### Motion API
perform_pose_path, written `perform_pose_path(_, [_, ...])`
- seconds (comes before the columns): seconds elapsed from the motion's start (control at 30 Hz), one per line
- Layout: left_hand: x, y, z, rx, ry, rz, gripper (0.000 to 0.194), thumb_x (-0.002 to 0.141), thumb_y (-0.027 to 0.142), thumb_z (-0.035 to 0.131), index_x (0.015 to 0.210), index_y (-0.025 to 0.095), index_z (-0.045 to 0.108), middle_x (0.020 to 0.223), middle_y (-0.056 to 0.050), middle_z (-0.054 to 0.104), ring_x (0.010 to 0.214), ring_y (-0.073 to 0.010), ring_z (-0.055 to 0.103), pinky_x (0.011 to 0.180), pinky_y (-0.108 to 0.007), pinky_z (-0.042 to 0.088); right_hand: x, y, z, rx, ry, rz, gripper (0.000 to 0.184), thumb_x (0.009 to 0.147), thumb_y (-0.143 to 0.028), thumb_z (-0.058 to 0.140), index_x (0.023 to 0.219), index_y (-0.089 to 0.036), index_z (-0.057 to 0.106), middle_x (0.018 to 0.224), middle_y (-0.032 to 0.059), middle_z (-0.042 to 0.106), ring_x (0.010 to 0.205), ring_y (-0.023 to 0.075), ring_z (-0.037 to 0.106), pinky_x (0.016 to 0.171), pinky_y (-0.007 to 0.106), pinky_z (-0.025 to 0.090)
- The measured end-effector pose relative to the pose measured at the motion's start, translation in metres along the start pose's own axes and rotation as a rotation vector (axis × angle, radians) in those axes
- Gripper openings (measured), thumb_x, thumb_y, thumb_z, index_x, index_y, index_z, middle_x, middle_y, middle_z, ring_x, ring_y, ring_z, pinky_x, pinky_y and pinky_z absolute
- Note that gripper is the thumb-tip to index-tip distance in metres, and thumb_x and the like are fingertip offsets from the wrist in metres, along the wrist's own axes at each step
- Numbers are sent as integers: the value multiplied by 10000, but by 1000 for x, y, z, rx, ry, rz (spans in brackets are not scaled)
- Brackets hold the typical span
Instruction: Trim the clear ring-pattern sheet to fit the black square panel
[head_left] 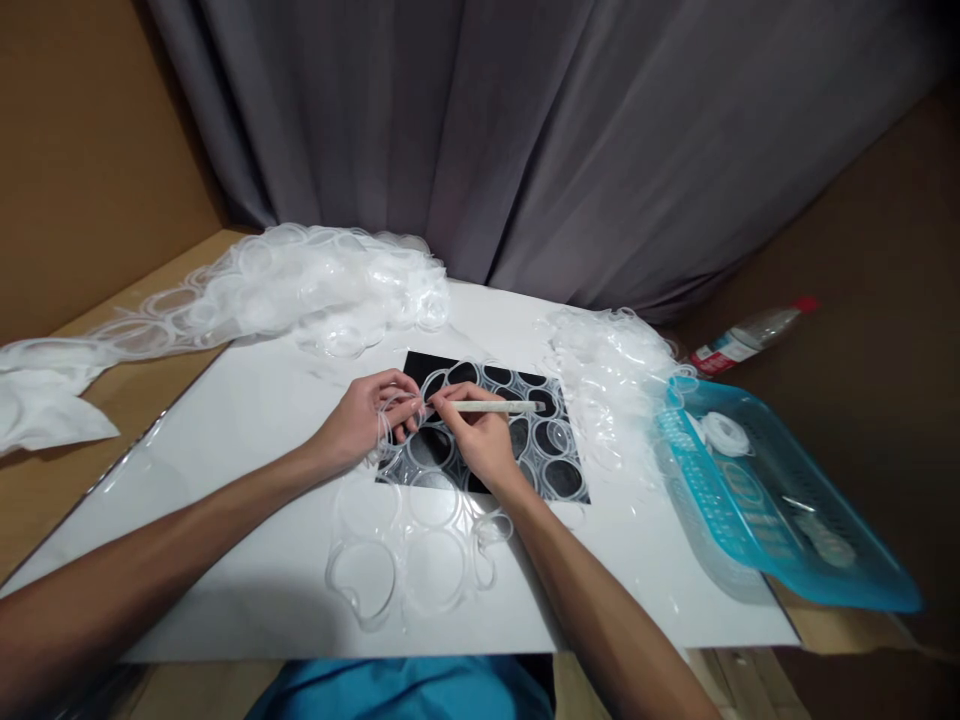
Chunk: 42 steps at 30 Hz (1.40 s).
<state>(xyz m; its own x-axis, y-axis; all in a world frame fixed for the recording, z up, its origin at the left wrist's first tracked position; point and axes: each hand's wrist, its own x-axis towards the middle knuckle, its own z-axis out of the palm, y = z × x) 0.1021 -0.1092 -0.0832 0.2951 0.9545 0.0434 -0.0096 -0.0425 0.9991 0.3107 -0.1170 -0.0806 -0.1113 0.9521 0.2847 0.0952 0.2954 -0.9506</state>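
A sheet of clear plastic with ring-shaped cutouts lies across a black mat on a white board. My right hand is closed round a thin white pen-like tool, which lies level and points left toward my other hand's fingertips. My left hand pinches the edge of the clear plastic beside the tool's tip, fingers curled.
Heaps of clear plastic ring scrap lie at the back left and to the right. A blue basket holding a few pieces sits at the right edge. A plastic bottle lies behind it. A grey curtain hangs at the back.
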Motion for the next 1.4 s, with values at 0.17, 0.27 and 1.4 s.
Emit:
perform_pose_path(0.17, [0, 0, 0, 46, 2, -19, 340, 945, 475, 851, 1062, 190, 707, 782, -34, 746, 666, -168, 697, 622, -289, 581, -2, -5, 0, -94, -39, -71, 261, 1023, -363, 754, 784, -265, 711, 969, 64, 803, 917, 247, 752, 888, 430, 587])
perform_pose_path(0.27, [-2, 3, 1, 67, 4, -18, 306, 974, 470, 818, 1051, 194, 708, 767, -29, 745, 648, -157, 681, 627, -284, 572, -4, -8, 0, -179, -66, -143, 243, 1047, -340, 720, 815, -267, 720, 978, 64, 799, 907, 244, 741, 876, 431, 578])
perform_pose_path(1.4, [-9, 6, 4, 41, -28, 73, 540, 1002, 408, 799, 1469, 309, 547, 999, -11, 747, 739, -152, 648, 731, -328, 543, 7, -36, -34, -9, -29, 40, 239, 976, -419, 818, 827, -240, 763, 930, 64, 817, 852, 222, 764, 814, 381, 606])
